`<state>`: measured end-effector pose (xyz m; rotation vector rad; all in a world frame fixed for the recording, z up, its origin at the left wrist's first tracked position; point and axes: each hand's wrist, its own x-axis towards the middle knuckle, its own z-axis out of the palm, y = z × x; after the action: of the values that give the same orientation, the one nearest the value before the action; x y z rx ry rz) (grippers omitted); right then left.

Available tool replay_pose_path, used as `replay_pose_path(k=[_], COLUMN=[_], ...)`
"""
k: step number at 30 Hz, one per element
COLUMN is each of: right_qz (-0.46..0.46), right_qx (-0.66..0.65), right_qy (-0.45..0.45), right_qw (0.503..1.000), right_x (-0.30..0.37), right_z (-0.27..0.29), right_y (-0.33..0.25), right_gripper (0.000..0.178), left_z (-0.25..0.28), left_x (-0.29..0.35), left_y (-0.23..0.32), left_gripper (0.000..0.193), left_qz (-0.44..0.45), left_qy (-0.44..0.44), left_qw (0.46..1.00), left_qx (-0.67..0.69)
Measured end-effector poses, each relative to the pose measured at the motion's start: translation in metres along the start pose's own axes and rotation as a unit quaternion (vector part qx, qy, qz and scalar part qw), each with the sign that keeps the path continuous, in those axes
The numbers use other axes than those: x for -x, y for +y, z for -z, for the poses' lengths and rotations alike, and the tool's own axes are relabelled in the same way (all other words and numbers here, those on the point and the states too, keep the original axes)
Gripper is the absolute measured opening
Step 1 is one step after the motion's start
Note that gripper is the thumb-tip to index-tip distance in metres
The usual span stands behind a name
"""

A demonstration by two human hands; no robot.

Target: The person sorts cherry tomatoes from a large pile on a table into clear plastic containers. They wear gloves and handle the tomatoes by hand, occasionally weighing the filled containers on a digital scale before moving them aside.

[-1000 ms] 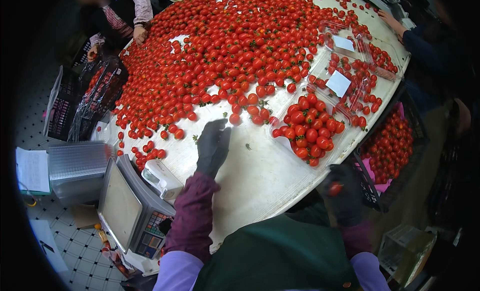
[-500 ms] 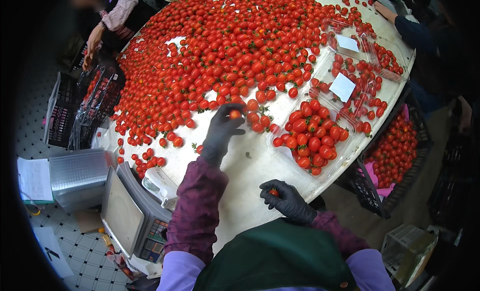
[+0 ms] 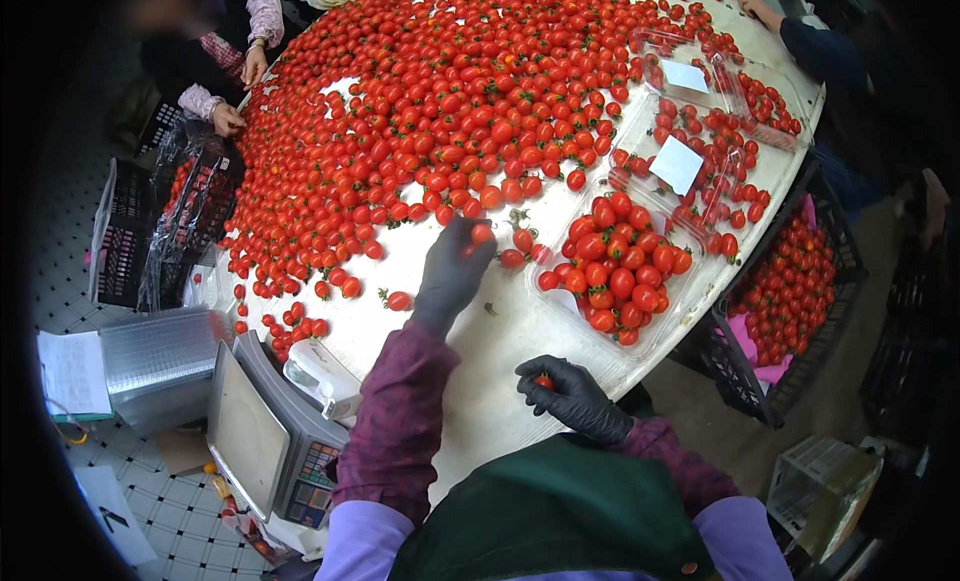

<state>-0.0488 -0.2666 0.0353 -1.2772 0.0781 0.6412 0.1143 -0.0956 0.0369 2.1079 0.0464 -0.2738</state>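
Note:
My left hand (image 3: 452,271), in a dark glove, reaches to the near edge of a big heap of cherry tomatoes (image 3: 430,121). Its fingers are closed on a cherry tomato (image 3: 481,234) that shows at the fingertips. Lower on the table, my right hand (image 3: 578,399), gloved in black, stays curled around another cherry tomato (image 3: 543,382). Beyond that hand stands a clear plastic punnet (image 3: 632,352), piled with tomatoes. Some loose tomatoes with green stems lie between the heap and the punnet.
Clear packs with white labels (image 3: 676,164) stand at the right of the white table (image 3: 480,381). A black crate (image 3: 770,406) of tomatoes sits below the right edge. At left are a scale (image 3: 250,431) and stacked clear trays (image 3: 160,346). Co-workers' hands (image 3: 228,119) rest by the heap's far left.
My left hand has shifted slightly, its fingers now around a tomato at the heap's edge. My right hand has barely moved. A co-worker's hands at far left have come onto the table edge.

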Motion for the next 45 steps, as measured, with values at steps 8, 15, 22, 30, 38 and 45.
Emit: replay_pose_path(k=[8,15,22,30,38,45], right_qz=[0.004,0.013,0.011,0.053,0.094,0.124], right_qx=[0.008,-0.010,0.003,-0.080,0.007,0.016], right_qy=[0.007,0.001,-0.012,0.014,0.032,0.035], right_qw=[1.000,1.000,1.000,0.995,0.995,0.992], right_x=[0.000,0.000,0.001,-0.001,-0.001,-0.002], right_z=[0.002,0.001,0.005,0.003,0.004,0.003], right_y=[0.001,0.006,-0.002,0.015,0.007,0.007], right_gripper=[0.023,0.024,0.028,0.021,0.021,0.021], left_z=[0.015,-0.021,-0.012,-0.041,-0.067,-0.067], left_x=[0.024,0.021,0.035,0.048,0.023,0.021], left_y=[0.010,0.019,0.025,0.110,0.121,0.111], left_gripper=[0.029,0.027,0.030,0.037,0.051,0.049], left_qz=[0.018,-0.148,-0.037,-0.305,-0.309,-0.301], left_qy=[-0.065,0.021,-0.032,-0.180,-0.126,-0.116], left_qw=[0.945,0.938,0.991,0.935,0.937,0.900], left_qx=[0.320,-0.313,0.123,-0.009,-0.104,-0.293])
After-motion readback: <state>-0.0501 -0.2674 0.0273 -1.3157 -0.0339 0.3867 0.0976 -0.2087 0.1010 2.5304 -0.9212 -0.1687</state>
